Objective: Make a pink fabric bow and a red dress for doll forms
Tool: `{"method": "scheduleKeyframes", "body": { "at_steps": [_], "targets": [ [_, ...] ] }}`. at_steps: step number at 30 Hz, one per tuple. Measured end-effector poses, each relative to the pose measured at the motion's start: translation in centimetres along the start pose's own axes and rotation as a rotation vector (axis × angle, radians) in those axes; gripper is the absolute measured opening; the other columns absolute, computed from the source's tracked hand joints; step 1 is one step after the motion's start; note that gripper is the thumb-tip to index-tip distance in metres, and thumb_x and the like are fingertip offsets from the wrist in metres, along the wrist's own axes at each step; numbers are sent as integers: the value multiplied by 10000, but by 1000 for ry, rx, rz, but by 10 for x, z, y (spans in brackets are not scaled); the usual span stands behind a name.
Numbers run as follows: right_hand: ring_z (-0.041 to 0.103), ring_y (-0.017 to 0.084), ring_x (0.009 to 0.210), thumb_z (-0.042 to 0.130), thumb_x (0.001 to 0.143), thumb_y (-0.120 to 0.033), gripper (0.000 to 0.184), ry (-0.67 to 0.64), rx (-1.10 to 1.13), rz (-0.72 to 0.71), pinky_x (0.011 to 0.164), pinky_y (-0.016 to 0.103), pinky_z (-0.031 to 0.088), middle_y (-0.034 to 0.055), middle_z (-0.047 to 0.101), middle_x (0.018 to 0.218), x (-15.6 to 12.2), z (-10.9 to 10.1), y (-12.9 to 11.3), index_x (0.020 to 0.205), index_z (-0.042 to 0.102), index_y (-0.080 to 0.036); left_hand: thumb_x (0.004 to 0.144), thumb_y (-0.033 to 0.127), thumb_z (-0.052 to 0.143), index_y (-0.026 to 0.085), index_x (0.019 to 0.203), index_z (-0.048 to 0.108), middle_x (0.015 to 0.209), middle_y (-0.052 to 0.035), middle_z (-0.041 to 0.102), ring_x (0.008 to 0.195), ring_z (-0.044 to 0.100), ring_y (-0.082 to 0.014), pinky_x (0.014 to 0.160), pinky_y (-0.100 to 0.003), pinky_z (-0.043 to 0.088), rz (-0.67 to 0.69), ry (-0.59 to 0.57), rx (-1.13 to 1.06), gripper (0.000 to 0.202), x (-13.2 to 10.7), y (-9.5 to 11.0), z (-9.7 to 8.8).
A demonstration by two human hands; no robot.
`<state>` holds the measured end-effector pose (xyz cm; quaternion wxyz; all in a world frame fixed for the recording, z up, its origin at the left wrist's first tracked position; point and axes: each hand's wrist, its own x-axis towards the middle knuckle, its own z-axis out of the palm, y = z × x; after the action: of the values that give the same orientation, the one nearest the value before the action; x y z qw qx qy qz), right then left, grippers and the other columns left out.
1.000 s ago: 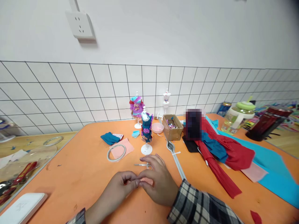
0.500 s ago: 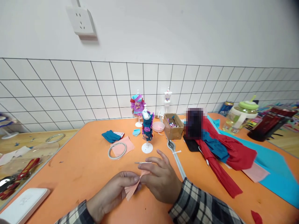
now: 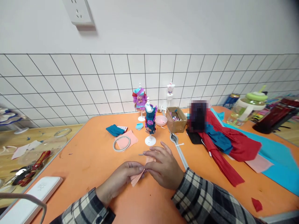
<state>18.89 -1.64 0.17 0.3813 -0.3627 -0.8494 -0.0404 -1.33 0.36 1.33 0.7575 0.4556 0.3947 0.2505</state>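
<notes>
A small pleated piece of pink paper [image 3: 137, 177] lies between my two hands on the orange table [image 3: 86, 168]. My left hand [image 3: 121, 180] pinches its near end with thumb and fingers. My right hand [image 3: 162, 166] pinches the far end, its other fingers raised and spread. Small scissors [image 3: 141, 154] lie just beyond my right hand, mostly hidden by its fingers. Behind them a little mannequin in a blue paper dress [image 3: 150, 124] stands upright on a white base.
A tape ring [image 3: 121, 143] on pink paper, a blue scrap [image 3: 114, 130], two more mannequins [image 3: 139, 101], a pink bowl [image 3: 161, 120] and a cardboard box [image 3: 177, 123] sit farther back. Red and blue paper [image 3: 224, 146] spreads right, by a jug [image 3: 246, 107]. A white case [image 3: 35, 196] lies near left.
The pink paper, hidden between my fingers a second ago, now shows as a pleated strip held at both ends. The view has shifted down and to the left.
</notes>
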Motion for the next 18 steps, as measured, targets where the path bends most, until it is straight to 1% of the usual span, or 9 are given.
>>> {"method": "scheduleKeyframes", "body": {
  "at_steps": [2, 5, 8, 10, 12, 14, 16, 18],
  "targets": [
    [491, 220, 1211, 564, 881, -219, 115, -31, -29, -38, 1149, 528, 115, -24, 628, 1270, 1, -3, 0, 901, 656, -285, 691, 331, 788, 121, 705, 746, 649, -29, 652, 598, 500, -123, 598, -243, 347, -7, -23, 20, 215, 1, -1, -2],
    [457, 235, 1256, 531, 873, -163, 191, -120, -37, -79, 1148, 557, 89, 1, 588, 1332, 1, -6, 1, 975, 645, -278, 716, 306, 767, 110, 773, 758, 699, -45, 679, 609, 518, -127, 606, -244, 356, -40, -63, 17, 204, 1, -3, -7],
    [452, 233, 1268, 497, 852, -80, 273, -178, -2, -71, 1135, 562, 136, 38, 558, 1367, 0, -5, 4, 1002, 633, -263, 701, 224, 738, 117, 904, 767, 879, -86, 720, 802, 597, -200, 752, -285, 409, -42, -118, -57, 232, 0, -1, -9],
    [473, 211, 1252, 464, 871, -55, 270, -161, 22, -43, 1127, 543, 177, 44, 570, 1350, -2, -2, 7, 957, 628, -251, 718, 229, 707, 111, 936, 763, 926, -100, 714, 880, 594, -225, 819, -308, 410, -16, -142, -100, 255, -2, 1, -9],
    [502, 185, 1221, 467, 901, -83, 221, -119, 59, 0, 1125, 508, 208, 45, 590, 1317, -4, 0, 8, 928, 619, -243, 762, 273, 694, 106, 882, 761, 876, -94, 701, 841, 584, -212, 819, -315, 416, 2, -130, -104, 216, -3, 3, -6],
    [527, 174, 1186, 514, 906, -136, 148, -85, 109, 51, 1121, 481, 232, 48, 606, 1286, -5, 2, 8, 936, 612, -243, 784, 292, 712, 118, 839, 748, 849, -79, 688, 834, 581, -200, 845, -323, 421, 5, -90, -97, 186, -4, 3, -4],
    [544, 176, 1160, 545, 894, -156, 123, -62, 145, 91, 1116, 473, 249, 53, 616, 1263, -4, 3, 6, 955, 607, -243, 773, 275, 744, 133, 854, 737, 900, -77, 685, 921, 588, -212, 917, -342, 411, 11, -76, -116, 163, -3, 2, -3],
    [565, 172, 1119, 529, 896, -138, 135, -34, 147, 107, 1110, 470, 259, 51, 641, 1212, -3, 4, 4, 943, 603, -240, 771, 274, 751, 132, 865, 729, 926, -85, 683, 958, 591, -219, 941, -351, 409, 10, -80, -167, 172, -1, 0, -2]
  ]
}}
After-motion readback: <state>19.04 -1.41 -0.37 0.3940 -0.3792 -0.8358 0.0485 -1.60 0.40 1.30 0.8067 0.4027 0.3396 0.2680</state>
